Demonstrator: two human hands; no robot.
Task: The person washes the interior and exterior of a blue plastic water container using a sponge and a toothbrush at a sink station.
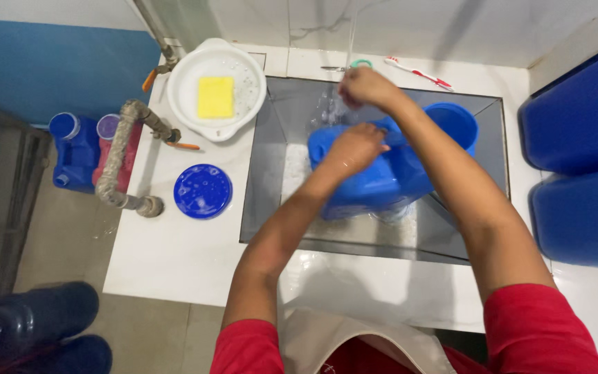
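I see the blue container (368, 180) lying tilted inside the steel sink (271, 173), which I take as my landmark. My left hand (354, 147) lies curled on top of the container, gripping its upper edge. My right hand (365, 86) is raised over the sink's far rim, fingers closed under a thin stream of water; I cannot tell whether it holds anything. A round blue tub (455, 123) sits in the sink's far right corner, touching the container. On the white counter (174, 256) left of the sink lies a blue lid (203, 191), and beyond it a white basin (216, 88) holding a yellow sponge (215, 97). A toothbrush (418, 72) lies behind the sink's far rim. Two large blue drums (579, 159) stand right of the sink.
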